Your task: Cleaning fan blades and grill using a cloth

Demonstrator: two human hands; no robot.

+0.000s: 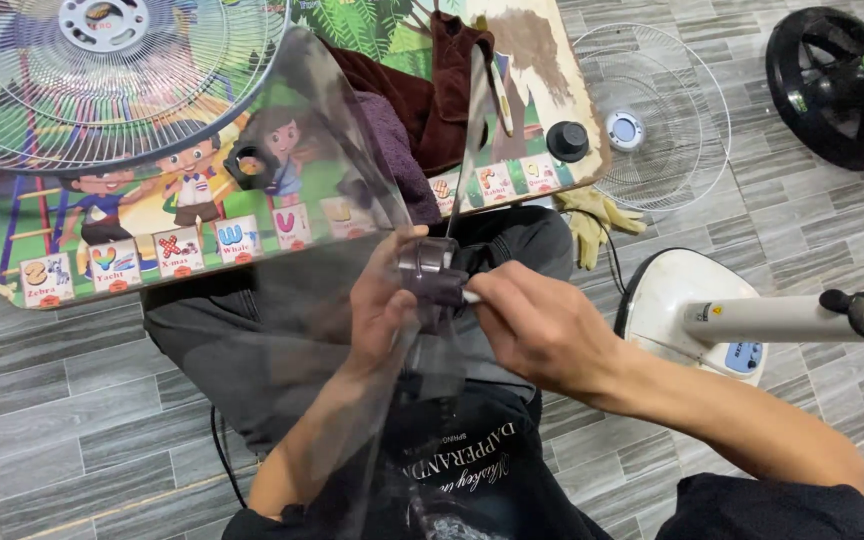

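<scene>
The low table (pixel 282 225) with its cartoon alphabet top was my landmark, lying across the floor just beyond my knees. On its far left corner rested one wire fan guard (pixel 102 80); off its right end, on the grey tiles, lay the second wire guard (pixel 652 115), and further right of that the black round piece (pixel 832 85). Right of the table and nearer to me lay the white fan base (pixel 682 300) with its pole (pixel 802 318) running off to the right. So the fan was already apart, I judged, with both guards off and the blade free in my lap; nothing showed any of it going back together.

The clear fan blade (pixel 352 210) was on the near side of the table, over my thighs, one vane rising across the table's edge. My left hand (pixel 382 310) was wrapped around its smoky hub (pixel 430 272), seen through the plastic. My right hand (pixel 542 325) was pinched on a small white thing (pixel 471 296) pressed at the hub's side; I could not tell what it was. A black knob (pixel 567 140) sat on the table's right end, yellow gloves (pixel 592 215) just off that end.
</scene>
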